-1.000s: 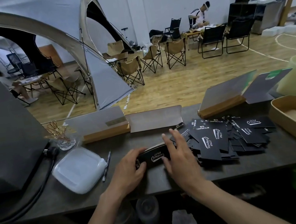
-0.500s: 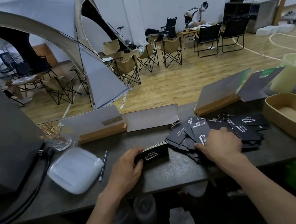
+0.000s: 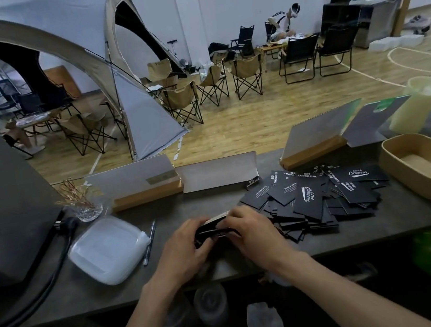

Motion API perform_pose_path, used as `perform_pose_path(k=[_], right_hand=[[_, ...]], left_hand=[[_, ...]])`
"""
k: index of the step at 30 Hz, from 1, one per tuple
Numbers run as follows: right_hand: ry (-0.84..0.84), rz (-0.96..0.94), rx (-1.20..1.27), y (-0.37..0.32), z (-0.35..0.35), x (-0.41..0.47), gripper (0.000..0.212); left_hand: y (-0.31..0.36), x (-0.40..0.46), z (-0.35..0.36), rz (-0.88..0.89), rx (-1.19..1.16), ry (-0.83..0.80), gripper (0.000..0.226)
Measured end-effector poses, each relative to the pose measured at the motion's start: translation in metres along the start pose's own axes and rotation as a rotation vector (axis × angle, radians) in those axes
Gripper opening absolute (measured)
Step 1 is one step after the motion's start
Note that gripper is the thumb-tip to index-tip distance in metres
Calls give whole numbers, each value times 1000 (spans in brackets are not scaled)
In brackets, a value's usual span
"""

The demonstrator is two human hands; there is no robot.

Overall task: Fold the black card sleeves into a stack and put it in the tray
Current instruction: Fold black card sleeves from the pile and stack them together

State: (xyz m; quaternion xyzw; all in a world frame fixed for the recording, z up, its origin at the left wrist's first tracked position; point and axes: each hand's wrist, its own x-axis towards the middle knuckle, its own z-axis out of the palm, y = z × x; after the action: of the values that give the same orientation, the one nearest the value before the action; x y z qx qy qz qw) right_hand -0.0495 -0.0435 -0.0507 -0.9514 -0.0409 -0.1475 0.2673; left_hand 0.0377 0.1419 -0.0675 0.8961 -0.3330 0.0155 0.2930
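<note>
Near the counter's front edge, the left hand and right hand meet, fingers of both curled round a small stack of black card sleeves held just above the surface. Just right of them lies the loose pile of sleeves. Farther right sits the tan tray.

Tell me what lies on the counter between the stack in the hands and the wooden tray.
In the head view, the loose pile of black card sleeves lies between the stack and the tray.
</note>
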Motion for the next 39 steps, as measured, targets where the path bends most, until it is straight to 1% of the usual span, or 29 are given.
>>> perform_pose_path(k=[1,3,4,5,6,7,8,9,10,11,13,15,17,19,20,21,22,23,24,25,26,28,30,32,33,35,37,38,39], right_hand=[[55,12,30,1,3,1,26],[282,74,-28,12,-2,2,21],[394,147,-142,21,-13,3,24],[436,272,-298,32,-26,1,32],[378,449,-451,45,-39,0,45],[271,637,-554,57,-53,-2,60],[178,780,-608,67,-64,-4,72],[110,867,-624,76,-71,-7,79],[80,903,-620,83,-74,-9,82],[70,906,-614,88,-75,-11,81],[95,880,-590,91,-76,-12,72],[212,795,-486,90,-80,-11,53],[402,607,-239,82,-88,-11,29],[553,374,57,63,-89,-11,18],[557,265,213,51,-88,-10,15],[493,166,344,40,-83,-10,13],[374,89,423,32,-74,-9,13],[226,40,444,26,-61,-7,14],[108,17,398,23,-46,-6,15],[60,3,319,23,-31,-5,15],[78,-3,245,25,-17,-3,16],[184,-5,158,27,-3,1,16],[259,-62,62,26,2,6,17],[267,-82,20,24,6,9,20],[234,-78,45,21,6,11,22],[185,-81,163,20,0,15,22],[273,-9,205,26,-14,24,24],[319,87,112,34,-24,28,34],[310,229,-70,45,-33,33,48]], left_hand=[[-1,0,0,-1,3,-1,37],[-5,1,2,4,2,3,31],[-5,1,2,5,4,8,30],[-6,2,3,3,4,12,30],[-6,2,3,-1,2,17,30],[-5,2,3,-6,-3,23,30],[-6,2,3,-12,-7,27,30],[-5,2,3,-18,-11,31,30],[-5,2,3,-23,-17,34,29],[-4,2,3,-28,-26,39,29],[-2,3,2,-37,-38,39,29],[0,2,0,-39,-36,32,32],[1,2,-2,-42,-40,18,36],[2,3,-4,-54,-47,-2,40],[3,4,-5,-58,-52,-12,42],[4,4,-6,-59,-57,-17,44],[4,5,-6,-55,-61,-19,44],[5,4,-7,-46,-63,-21,43],[5,4,-8,-33,-65,-22,44],[5,3,-9,-18,-69,-24,48],[4,2,-9,-1,-75,-31,52],[0,0,-11,18,-74,-74,62],[0,0,-14,16,-59,-147,73],[0,1,-15,16,-41,-187,78],[0,1,-14,20,-35,-176,76],[1,2,-10,29,-30,-114,59],[0,3,-8,29,-45,-69,43],[-1,3,-7,29,-46,-63,42],[-1,2,-7,27,-41,-61,44]])
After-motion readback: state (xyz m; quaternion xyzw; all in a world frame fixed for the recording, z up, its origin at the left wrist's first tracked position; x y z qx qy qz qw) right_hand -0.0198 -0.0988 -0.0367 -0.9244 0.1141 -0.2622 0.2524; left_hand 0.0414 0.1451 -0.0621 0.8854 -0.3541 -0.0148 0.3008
